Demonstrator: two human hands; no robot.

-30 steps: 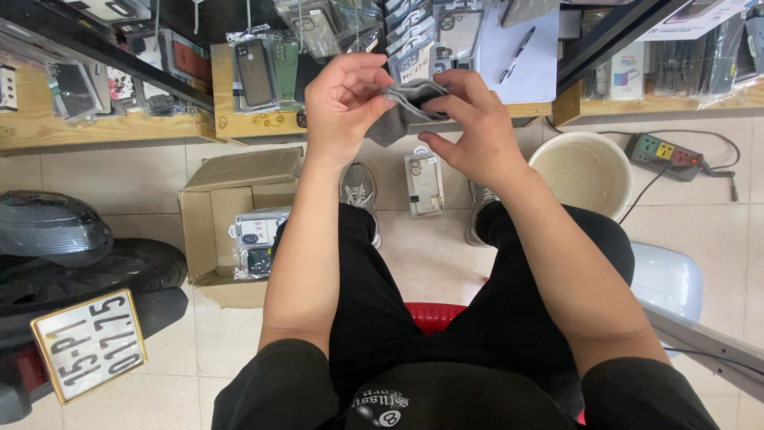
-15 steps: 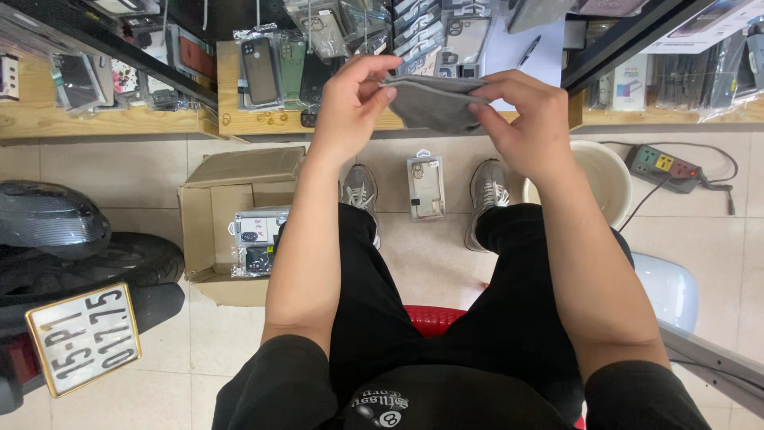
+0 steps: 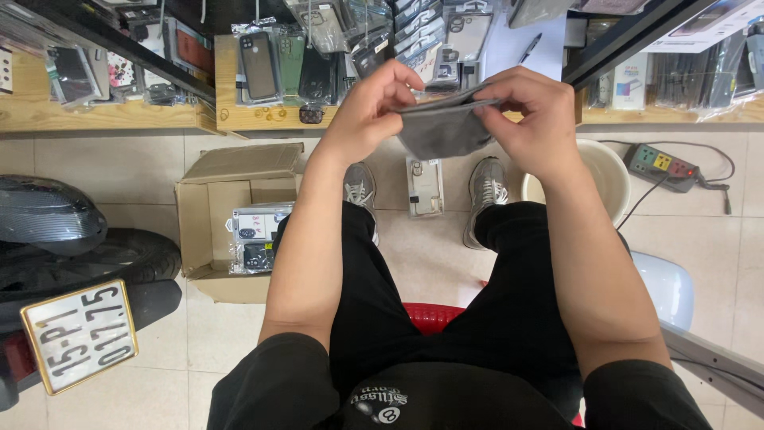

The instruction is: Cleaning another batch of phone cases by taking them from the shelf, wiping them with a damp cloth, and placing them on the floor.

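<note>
My left hand and my right hand are raised in front of me, and both pinch a soft grey case between them. The left fingers grip its left top corner, the right fingers hold its right upper edge. The case hangs slightly open and bulges downward. Below it, on the tiled floor between my grey shoes, lies a packaged phone case in clear plastic. I sit on a red stool.
An open cardboard box with packaged cases stands at the left. A motorbike rear with a number plate is at the far left. A white bucket and a power strip lie right. Wooden shelves of packaged cases run along the top.
Both hands have moved a little apart and stretched the grey case wider between them. It had been bunched close in my fingers a second ago.
</note>
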